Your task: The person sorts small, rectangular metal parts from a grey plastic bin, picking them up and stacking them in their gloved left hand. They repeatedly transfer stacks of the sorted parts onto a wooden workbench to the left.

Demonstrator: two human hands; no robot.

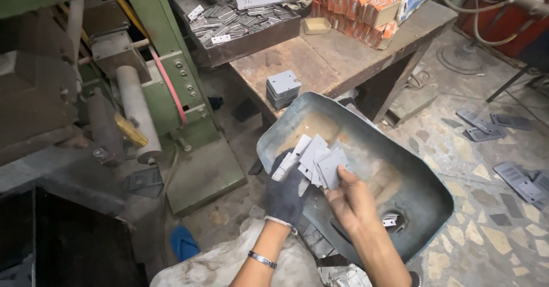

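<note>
Above the dented metal pan (400,167), you hold a fan of small grey metal plates (318,162); your gloved left hand (286,192) has its fingers closed around the bunch from below, and your bare right hand (350,200) pinches the plates' near edge with fingers narrow. One more small plate (390,220) lies low in the pan. Beyond it, a stack of grey plates (282,89) sits at the desk (337,58) edge, behind which a tray of hinges (240,26) and orange boxes (354,6) stand
</note>
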